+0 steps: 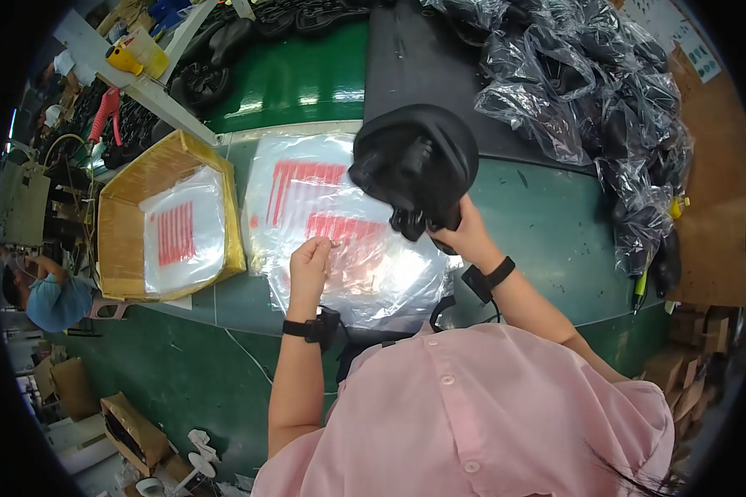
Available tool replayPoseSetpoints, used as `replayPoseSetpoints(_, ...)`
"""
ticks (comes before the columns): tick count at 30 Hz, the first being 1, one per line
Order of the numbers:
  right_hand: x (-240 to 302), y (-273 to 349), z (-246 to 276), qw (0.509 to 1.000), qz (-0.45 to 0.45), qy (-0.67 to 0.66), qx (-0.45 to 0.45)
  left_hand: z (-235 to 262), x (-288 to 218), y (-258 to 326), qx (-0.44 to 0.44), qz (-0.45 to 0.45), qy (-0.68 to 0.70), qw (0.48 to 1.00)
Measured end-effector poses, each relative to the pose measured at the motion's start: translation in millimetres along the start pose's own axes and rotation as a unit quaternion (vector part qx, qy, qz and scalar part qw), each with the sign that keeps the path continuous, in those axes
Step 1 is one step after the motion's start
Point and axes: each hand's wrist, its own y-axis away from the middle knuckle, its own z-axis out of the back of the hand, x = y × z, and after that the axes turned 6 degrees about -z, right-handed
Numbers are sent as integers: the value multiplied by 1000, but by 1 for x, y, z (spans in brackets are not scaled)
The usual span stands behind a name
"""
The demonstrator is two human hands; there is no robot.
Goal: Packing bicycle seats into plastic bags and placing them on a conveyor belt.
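I have a black bike seat [419, 161] up above the table [539, 228] in my right grip [472, 236].
That grip is wrapped on the seat's near end; from far off I see my left grip [309, 265] pinched narrow over a flat pile of clear bags [286, 228] with red print, but I cannot tell if it has plastic in it; left of the pile, a yellow box [120, 240] has bags like these inside; a black mat [427, 62] lies behind the seat; at the far right, black things in shiny clear wrap [547, 83] sit in a heap.
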Motion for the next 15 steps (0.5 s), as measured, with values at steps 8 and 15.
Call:
replayPoseSetpoints(8,-8,40,-34,949,35,292,111,-10,39,-12,-210,-116,193,951)
replayPoseSetpoints(15,1,30,-34,901,-48,392,180,-55,-79,22,31,-535,-257,804)
